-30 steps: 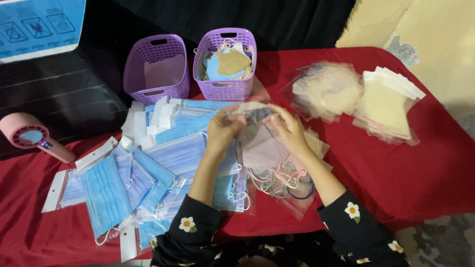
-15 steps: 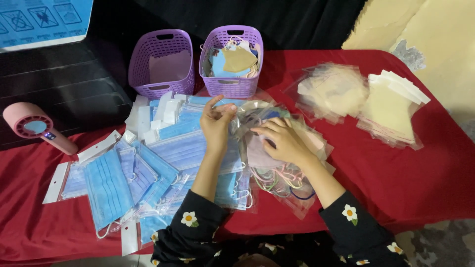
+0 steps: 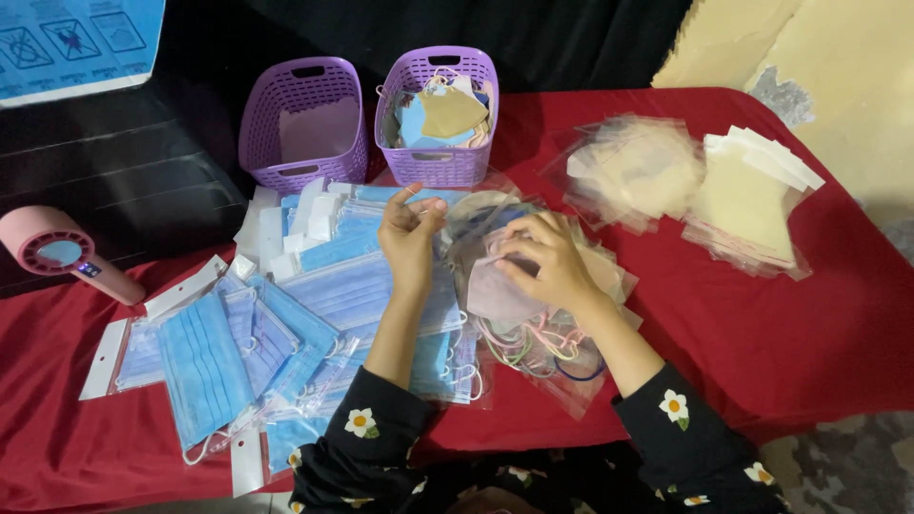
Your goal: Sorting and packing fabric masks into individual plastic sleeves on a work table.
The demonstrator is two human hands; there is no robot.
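The pile of packaged coloured masks point(image 3: 533, 305) lies flat on the surface, directly in front of the purple basket of loose masks point(image 3: 438, 114). Each mask sits in a clear plastic sleeve. The topmost is a mauve mask point(image 3: 490, 290), folded flat, with pink, green and blue ear loops spilling toward the near edge. The right hand point(image 3: 543, 262) presses on it, fingers curled. The left hand point(image 3: 409, 233), just left of the pile, pinches a thin loop point(image 3: 419, 205) between its fingertips.
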